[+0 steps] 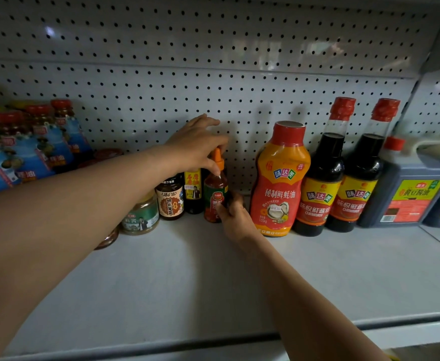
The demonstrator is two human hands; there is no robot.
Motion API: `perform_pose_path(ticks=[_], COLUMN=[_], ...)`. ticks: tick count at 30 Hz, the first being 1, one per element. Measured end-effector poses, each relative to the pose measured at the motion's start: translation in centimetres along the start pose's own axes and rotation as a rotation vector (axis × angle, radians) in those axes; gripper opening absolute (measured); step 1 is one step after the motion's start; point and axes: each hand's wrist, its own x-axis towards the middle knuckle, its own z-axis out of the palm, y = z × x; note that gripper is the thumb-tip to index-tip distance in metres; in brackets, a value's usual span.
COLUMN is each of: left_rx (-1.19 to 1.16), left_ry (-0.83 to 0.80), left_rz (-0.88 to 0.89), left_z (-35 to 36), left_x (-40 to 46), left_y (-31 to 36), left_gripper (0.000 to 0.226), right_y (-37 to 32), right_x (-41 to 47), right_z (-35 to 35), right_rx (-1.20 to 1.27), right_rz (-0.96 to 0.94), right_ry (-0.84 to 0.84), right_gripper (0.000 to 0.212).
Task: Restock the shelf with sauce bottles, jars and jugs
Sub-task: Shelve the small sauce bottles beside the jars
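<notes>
A small red chili sauce bottle (215, 194) with an orange nozzle cap stands upright on the grey shelf (187, 277). My left hand (196, 144) reaches over it and pinches its neck just below the cap. My right hand (236, 217) grips the bottle's lower right side. To its left stand a dark bottle with a yellow label (193, 192), a brown-label jar (170, 200) and a green-label jar (140, 217). To its right is a big orange oyster sauce bottle (279, 181).
Two dark soy sauce bottles (320, 178) (357, 183) and a dark jug (409, 186) stand at the right. Blue-label bottles with red caps (31, 149) crowd the far left. A pegboard back wall (213, 74) closes the shelf. The shelf's front lip (213, 342) runs below my arms.
</notes>
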Motion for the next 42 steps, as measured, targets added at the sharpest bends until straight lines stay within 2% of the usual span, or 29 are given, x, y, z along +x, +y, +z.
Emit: perform_pose_path(ticks=[12,18,25,35,39,42], left_rx=[0.016,0.005,0.017,0.053,0.071,0.084], left_ry=[0.024,0.058,0.076,0.062,0.074,0.081], left_rz=[-0.008,-0.005,-0.001,0.004,0.004,-0.020], left_z=[0.8,1.4,1.5,1.7,1.6,1.9], left_x=[0.3,0.4,0.6,0.9,0.8,0.7], left_y=[0.0,-0.6,-0.6,-0.8,-0.6,-0.4], left_gripper=[0.046,0.044,0.049,0.058,0.056,0.065], right_y=[0.4,0.4,0.0,0.2,0.4,0.5], right_x=[0.3,0.5,0.9,1.0,1.0,1.0], right_z=[0.8,0.7,0.6,0.8,1.0,1.1], right_rx=[-0.190,-0.190,-0.132,-0.163,-0.198,-0.211], right_rz=[-0.115,-0.088,0.006,-0.006,-0.044,-0.068], right_ry=[0.159,0.110,0.031,0.032,0.074,0.114], right_gripper=[0.049,0.047,0.060,0.061,0.057,0.056])
